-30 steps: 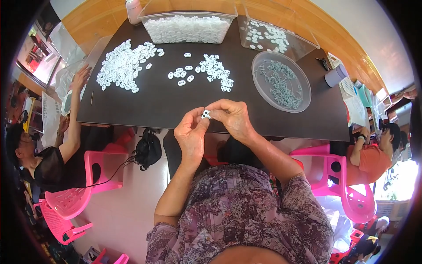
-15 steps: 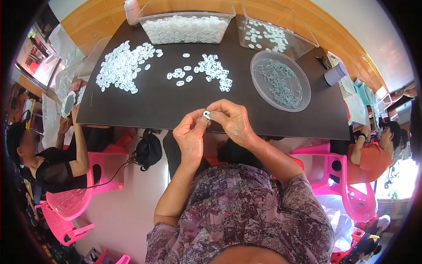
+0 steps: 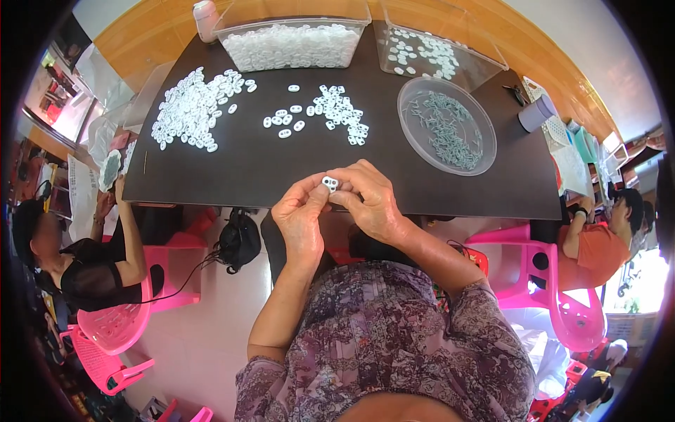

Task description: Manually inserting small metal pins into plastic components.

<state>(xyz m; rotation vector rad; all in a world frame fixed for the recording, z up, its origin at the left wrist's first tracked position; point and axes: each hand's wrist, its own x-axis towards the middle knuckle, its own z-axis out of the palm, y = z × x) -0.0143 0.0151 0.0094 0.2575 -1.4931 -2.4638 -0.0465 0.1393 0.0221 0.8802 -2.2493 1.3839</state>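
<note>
Over the table's near edge, both my hands meet at a small white plastic piece (image 3: 330, 183) with dark round holes. My left hand (image 3: 299, 216) pinches it from the left between thumb and fingers. From the right, my right hand (image 3: 373, 205) closes its thumb and fingertips on the same piece; part of it is hidden behind them. Beyond my hands lie several loose oval white pieces with two holes (image 3: 283, 133) and a small pile of white pieces (image 3: 336, 107). A bigger heap of the oval pieces (image 3: 188, 116) spreads to the left.
A round clear tray (image 3: 416, 144) of thin grey-green pins (image 3: 450, 144) sits on the right of the dark table (image 3: 267, 176). Behind stand two clear bins (image 3: 292, 67) (image 3: 485, 65) with white pieces. A purple cup (image 3: 532, 117) is at right. People sit at both sides on pink chairs.
The white piece has turned between my fingers, so more of its face and holes show. My right thumb has shifted lower along it. The piles look the same.
</note>
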